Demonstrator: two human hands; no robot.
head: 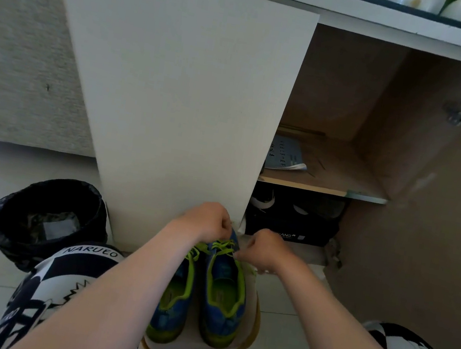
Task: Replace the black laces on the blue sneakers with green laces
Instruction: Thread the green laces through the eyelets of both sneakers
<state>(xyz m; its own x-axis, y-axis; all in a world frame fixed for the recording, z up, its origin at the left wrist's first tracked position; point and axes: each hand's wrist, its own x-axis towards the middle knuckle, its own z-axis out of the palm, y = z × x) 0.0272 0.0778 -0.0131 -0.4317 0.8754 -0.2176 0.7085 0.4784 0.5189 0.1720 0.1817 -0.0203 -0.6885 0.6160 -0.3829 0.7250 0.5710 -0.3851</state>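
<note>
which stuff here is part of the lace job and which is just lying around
Job: blue sneakers, green laces, left hand and right hand gripping the laces.
Lying about: black-lined bin, booklet and black shoebox in the open cupboard.

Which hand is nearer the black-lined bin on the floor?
Left. The left hand holds the green laces over the blue sneakers, right of the bin; the right hand pinches them farther right, toward the open cabinet.
</note>
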